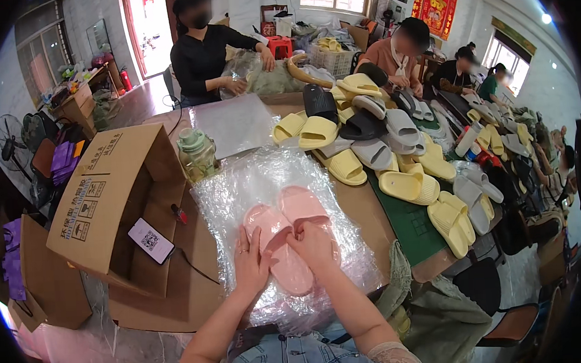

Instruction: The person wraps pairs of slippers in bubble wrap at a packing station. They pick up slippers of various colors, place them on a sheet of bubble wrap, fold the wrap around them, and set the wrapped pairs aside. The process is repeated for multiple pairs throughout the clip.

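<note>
A pair of pink slide slippers lies side by side on a stack of clear plastic bags (356, 244). My left hand (250, 262) grips the outer side of the left pink slipper (291, 273), its fingers along the strap and the thumb over the footbed. With bent fingers, my right hand (312, 247) pinches the inner edge by the straps, where the two slippers meet. It covers part of the right pink slipper (303, 206); its fingertips are partly hidden.
Yellow, grey and black slippers (406, 185) are piled at the right. To the left are an open cardboard box (101, 204), a phone (151, 241) and a green-lidded jar (197, 153). Across the table a person in black (208, 61) handles plastic bags; others sit along the right.
</note>
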A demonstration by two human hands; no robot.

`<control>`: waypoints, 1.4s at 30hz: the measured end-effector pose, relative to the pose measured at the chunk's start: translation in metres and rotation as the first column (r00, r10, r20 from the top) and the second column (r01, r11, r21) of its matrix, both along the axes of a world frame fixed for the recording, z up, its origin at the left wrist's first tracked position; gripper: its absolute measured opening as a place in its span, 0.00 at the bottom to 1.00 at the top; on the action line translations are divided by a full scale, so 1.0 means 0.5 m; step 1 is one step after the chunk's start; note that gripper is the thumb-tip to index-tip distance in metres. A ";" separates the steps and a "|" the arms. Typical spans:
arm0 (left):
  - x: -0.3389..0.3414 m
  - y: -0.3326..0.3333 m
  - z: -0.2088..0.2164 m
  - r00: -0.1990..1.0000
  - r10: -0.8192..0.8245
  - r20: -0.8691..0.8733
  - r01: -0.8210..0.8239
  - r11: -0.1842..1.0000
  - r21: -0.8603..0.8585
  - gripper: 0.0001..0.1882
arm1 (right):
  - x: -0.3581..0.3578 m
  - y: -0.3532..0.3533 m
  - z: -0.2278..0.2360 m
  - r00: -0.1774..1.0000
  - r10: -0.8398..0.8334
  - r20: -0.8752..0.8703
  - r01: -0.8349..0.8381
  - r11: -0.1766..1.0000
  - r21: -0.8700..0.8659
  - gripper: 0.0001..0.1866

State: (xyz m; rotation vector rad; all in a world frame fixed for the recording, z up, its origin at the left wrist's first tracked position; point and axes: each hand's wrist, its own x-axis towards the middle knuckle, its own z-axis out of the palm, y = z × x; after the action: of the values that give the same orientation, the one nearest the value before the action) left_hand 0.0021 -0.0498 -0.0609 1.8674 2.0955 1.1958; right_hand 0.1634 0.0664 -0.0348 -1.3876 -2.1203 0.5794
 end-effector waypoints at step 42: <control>0.012 -0.006 -0.012 0.987 0.081 -0.138 -0.091 0.993 -0.070 0.37 | 0.972 0.170 -0.091 0.637 -0.769 -0.054 0.698 0.546 0.463 0.19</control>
State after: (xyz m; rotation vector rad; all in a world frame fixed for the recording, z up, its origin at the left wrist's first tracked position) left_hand 0.0083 -0.0527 -0.0668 1.8912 2.2793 1.0157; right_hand 0.6492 0.1516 -0.0801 -1.8783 -1.3847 -0.3645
